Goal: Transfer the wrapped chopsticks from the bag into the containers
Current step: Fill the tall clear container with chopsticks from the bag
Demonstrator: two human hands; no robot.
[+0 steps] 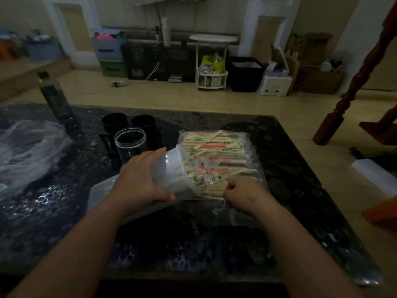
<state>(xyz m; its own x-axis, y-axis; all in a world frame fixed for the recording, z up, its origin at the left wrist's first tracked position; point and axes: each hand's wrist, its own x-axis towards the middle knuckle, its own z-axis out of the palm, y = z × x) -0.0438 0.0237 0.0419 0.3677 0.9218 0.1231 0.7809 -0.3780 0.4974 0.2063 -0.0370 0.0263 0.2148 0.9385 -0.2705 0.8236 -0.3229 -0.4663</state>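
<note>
A clear plastic bag (242, 145) full of wrapped chopsticks (214, 147) lies on the dark table (64, 211). My left hand (139, 179) grips a translucent white container (171, 168), tilted on its side with its mouth toward the bag and several chopsticks inside it. My right hand (242, 192) is curled at the bag's near edge and pinches a bundle of chopsticks just below the container's mouth. Behind the container stand an empty clear jar (130, 143) and two black cylindrical holders (129, 123).
A dark bottle (57, 102) stands at the table's far left, with crumpled clear plastic (28, 151) beside it. A white lid or tray (101, 190) lies under my left wrist. A wooden post (354, 82) rises on the right, off the table.
</note>
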